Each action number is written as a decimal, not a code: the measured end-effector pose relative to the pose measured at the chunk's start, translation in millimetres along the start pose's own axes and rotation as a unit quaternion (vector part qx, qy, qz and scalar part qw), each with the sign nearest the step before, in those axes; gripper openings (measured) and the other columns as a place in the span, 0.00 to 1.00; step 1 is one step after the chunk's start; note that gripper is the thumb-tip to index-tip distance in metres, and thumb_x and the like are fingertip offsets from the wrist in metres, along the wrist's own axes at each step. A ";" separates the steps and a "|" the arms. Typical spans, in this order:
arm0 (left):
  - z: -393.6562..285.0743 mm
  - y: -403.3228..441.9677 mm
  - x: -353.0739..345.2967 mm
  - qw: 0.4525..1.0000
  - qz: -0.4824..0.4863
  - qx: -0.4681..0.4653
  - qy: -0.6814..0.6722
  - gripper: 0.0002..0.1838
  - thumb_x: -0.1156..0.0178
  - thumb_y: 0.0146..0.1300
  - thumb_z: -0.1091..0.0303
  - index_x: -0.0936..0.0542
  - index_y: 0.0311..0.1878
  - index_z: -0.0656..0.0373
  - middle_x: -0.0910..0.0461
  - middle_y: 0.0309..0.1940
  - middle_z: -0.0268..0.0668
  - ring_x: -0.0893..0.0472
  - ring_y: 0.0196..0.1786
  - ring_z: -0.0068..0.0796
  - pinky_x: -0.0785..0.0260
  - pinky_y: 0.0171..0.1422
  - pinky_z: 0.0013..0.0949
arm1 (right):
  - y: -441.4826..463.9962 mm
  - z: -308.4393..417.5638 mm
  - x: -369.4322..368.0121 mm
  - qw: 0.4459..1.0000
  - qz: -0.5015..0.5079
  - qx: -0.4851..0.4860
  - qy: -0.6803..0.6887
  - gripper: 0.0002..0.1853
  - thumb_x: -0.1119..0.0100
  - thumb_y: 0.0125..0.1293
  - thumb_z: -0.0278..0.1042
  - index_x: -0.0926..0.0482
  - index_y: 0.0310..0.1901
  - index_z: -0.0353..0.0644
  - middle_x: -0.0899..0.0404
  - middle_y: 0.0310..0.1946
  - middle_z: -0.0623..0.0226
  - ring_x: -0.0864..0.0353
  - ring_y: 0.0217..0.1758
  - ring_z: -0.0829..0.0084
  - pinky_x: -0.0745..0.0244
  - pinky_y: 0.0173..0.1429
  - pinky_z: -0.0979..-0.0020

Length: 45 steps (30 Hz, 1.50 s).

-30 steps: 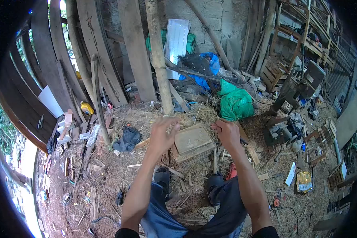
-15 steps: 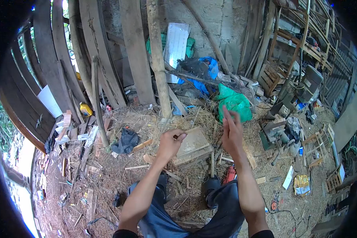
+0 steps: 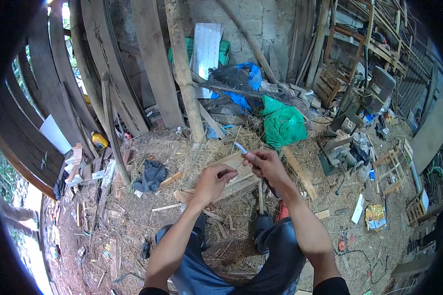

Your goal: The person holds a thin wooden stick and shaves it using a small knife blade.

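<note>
My left hand (image 3: 212,184) is closed in a pinch, with a thin dark stick-like piece (image 3: 239,166) showing at its fingertips. Close beside it, my right hand (image 3: 268,168) grips a slim object with a pale blue-white tip (image 3: 240,147). That tip points up and to the left; whether it is a blade or a pen I cannot tell. Both hands are over a flat wooden board (image 3: 241,184) lying on the ground, partly hidden by them.
A wooden post (image 3: 184,83) rises ahead. Around it lie a green plastic sack (image 3: 283,125), a black plastic bag (image 3: 151,176) and a yellow bottle (image 3: 99,140). A machine (image 3: 344,157) stands to the right. Straw and wood scraps cover the ground.
My right hand, raised with fingers stretched out before, has come down and left beside my left hand. It now grips the pale-tipped object. The view has shifted slightly.
</note>
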State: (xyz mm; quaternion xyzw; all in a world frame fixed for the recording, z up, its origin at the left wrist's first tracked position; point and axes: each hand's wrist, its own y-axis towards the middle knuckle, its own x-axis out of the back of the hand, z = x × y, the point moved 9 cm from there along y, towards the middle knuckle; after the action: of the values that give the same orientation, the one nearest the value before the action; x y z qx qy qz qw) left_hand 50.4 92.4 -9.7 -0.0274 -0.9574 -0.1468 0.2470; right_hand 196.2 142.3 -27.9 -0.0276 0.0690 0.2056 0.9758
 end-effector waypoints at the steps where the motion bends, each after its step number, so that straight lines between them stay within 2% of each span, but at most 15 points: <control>1: 0.2 -0.9 -0.9 1.000 0.011 0.011 -0.015 0.07 0.38 0.58 0.73 0.17 0.39 0.62 0.19 0.31 0.40 0.23 0.31 0.28 0.32 0.38 0.30 | -0.6 1.8 7.0 1.000 -0.016 -0.006 0.023 0.10 0.44 0.67 0.36 0.20 0.38 0.38 0.21 0.27 0.74 0.38 0.17 0.87 0.45 0.21 0.82; 7: 4.4 3.2 6.1 0.999 -0.007 0.006 -0.034 0.08 0.37 0.58 0.70 0.17 0.40 0.61 0.19 0.31 0.40 0.24 0.29 0.29 0.32 0.36 0.31 | -9.5 -4.6 -30.9 0.996 0.083 -0.029 0.003 0.09 0.45 0.68 0.34 0.21 0.36 0.38 0.22 0.27 0.73 0.39 0.18 0.88 0.47 0.22 0.83; 11: 2.6 3.5 9.4 0.999 0.016 0.040 -0.016 0.08 0.36 0.58 0.71 0.17 0.39 0.63 0.19 0.30 0.38 0.23 0.31 0.25 0.32 0.37 0.30 | -4.4 -3.8 -25.4 0.997 0.058 -0.040 0.025 0.09 0.46 0.69 0.33 0.22 0.34 0.37 0.24 0.25 0.73 0.40 0.19 0.88 0.47 0.22 0.83; 12: 4.7 1.8 11.3 0.999 0.012 0.041 -0.018 0.08 0.36 0.58 0.71 0.17 0.39 0.63 0.19 0.30 0.38 0.23 0.31 0.25 0.32 0.37 0.30 | -1.8 0.2 -13.5 0.999 0.012 -0.025 0.028 0.09 0.47 0.69 0.33 0.22 0.34 0.37 0.25 0.24 0.74 0.40 0.18 0.88 0.48 0.21 0.83; 15: 0.3 -4.2 18.1 1.000 -0.006 -0.011 0.018 0.07 0.36 0.56 0.71 0.17 0.37 0.63 0.20 0.30 0.40 0.22 0.31 0.31 0.33 0.37 0.33 | -1.8 15.2 13.4 0.998 -0.060 0.014 0.034 0.09 0.47 0.69 0.34 0.23 0.35 0.37 0.29 0.22 0.76 0.43 0.16 0.88 0.50 0.20 0.82; 17: -3.0 -8.3 24.5 0.996 -0.021 -0.037 0.082 0.07 0.36 0.53 0.73 0.17 0.36 0.63 0.21 0.30 0.42 0.21 0.31 0.39 0.32 0.37 0.36 | -2.6 8.3 35.8 0.992 -0.097 0.010 0.083 0.10 0.46 0.68 0.35 0.23 0.40 0.36 0.25 0.26 0.74 0.41 0.18 0.87 0.51 0.20 0.83; 18: -2.2 -9.2 26.5 0.996 -0.022 -0.039 0.079 0.07 0.36 0.53 0.73 0.17 0.36 0.63 0.21 0.30 0.42 0.21 0.31 0.39 0.32 0.37 0.36 | -1.6 11.5 31.7 0.994 -0.047 0.016 0.095 0.09 0.45 0.67 0.35 0.24 0.40 0.37 0.25 0.26 0.74 0.40 0.18 0.87 0.50 0.20 0.82; 22: -12.1 -8.6 28.8 0.991 -0.050 -0.062 0.109 0.06 0.37 0.53 0.73 0.16 0.35 0.62 0.21 0.31 0.43 0.22 0.34 0.42 0.32 0.39 0.38 | -12.1 11.9 1.5 0.999 -0.035 0.017 0.030 0.08 0.44 0.67 0.37 0.25 0.39 0.41 0.25 0.26 0.75 0.40 0.19 0.87 0.48 0.21 0.81; 27: -5.0 -6.0 30.1 0.994 -0.045 -0.054 0.083 0.06 0.37 0.53 0.74 0.16 0.36 0.61 0.21 0.30 0.43 0.22 0.34 0.42 0.32 0.39 0.38 | -2.1 -0.2 -15.4 0.997 0.016 -0.018 0.073 0.09 0.43 0.67 0.35 0.25 0.38 0.38 0.25 0.25 0.74 0.41 0.18 0.87 0.48 0.21 0.81; 33: 1.2 -4.7 34.5 0.996 -0.029 -0.034 0.077 0.06 0.37 0.53 0.76 0.17 0.36 0.63 0.21 0.29 0.43 0.21 0.34 0.41 0.31 0.40 0.36 | 2.2 8.2 -4.7 0.997 -0.056 -0.010 0.046 0.08 0.44 0.67 0.34 0.24 0.36 0.37 0.27 0.22 0.75 0.42 0.17 0.87 0.50 0.20 0.81; 35: 7.7 -10.4 42.0 0.995 -0.025 -0.057 0.074 0.06 0.37 0.53 0.77 0.17 0.35 0.64 0.21 0.29 0.43 0.21 0.34 0.41 0.31 0.40 0.36 | -1.4 26.7 33.6 0.986 -0.137 0.076 0.054 0.09 0.44 0.67 0.34 0.24 0.35 0.37 0.29 0.21 0.76 0.42 0.17 0.87 0.51 0.20 0.82; 39: 4.2 -13.7 48.1 0.996 -0.015 -0.041 0.082 0.07 0.38 0.51 0.81 0.17 0.34 0.63 0.21 0.29 0.45 0.22 0.33 0.45 0.31 0.40 0.39 | -1.2 12.8 52.8 0.986 -0.126 0.014 0.109 0.07 0.44 0.67 0.32 0.25 0.36 0.38 0.27 0.26 0.74 0.42 0.17 0.87 0.51 0.18 0.84; 41: -3.9 -14.0 47.5 0.994 -0.023 -0.081 0.073 0.06 0.38 0.50 0.81 0.17 0.34 0.64 0.21 0.28 0.45 0.21 0.33 0.45 0.31 0.40 0.39 | -2.2 16.5 56.7 0.987 -0.131 0.020 0.092 0.07 0.44 0.67 0.33 0.26 0.36 0.38 0.27 0.26 0.74 0.42 0.17 0.88 0.51 0.18 0.84; 43: -7.9 -15.1 48.9 0.993 -0.018 -0.071 0.092 0.06 0.38 0.50 0.81 0.17 0.33 0.64 0.21 0.29 0.45 0.21 0.34 0.45 0.30 0.40 0.40 | 0.3 23.7 56.3 0.988 -0.134 0.032 0.076 0.07 0.44 0.66 0.33 0.26 0.35 0.38 0.28 0.26 0.74 0.41 0.17 0.88 0.50 0.18 0.83; 45: 0.8 -18.0 53.5 0.992 -0.012 -0.062 0.106 0.06 0.38 0.50 0.81 0.17 0.33 0.64 0.21 0.29 0.45 0.21 0.34 0.45 0.30 0.41 0.40 | -7.8 32.5 76.2 0.964 -0.233 0.073 0.101 0.09 0.41 0.65 0.35 0.24 0.34 0.38 0.30 0.22 0.76 0.42 0.17 0.88 0.49 0.19 0.83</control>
State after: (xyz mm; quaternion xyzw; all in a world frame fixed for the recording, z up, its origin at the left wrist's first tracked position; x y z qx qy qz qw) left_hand 0.8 74.4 10.6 -0.0159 -0.9150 -0.2109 0.3435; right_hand 272.4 168.2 -6.7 0.0080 0.1733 -0.0370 0.9841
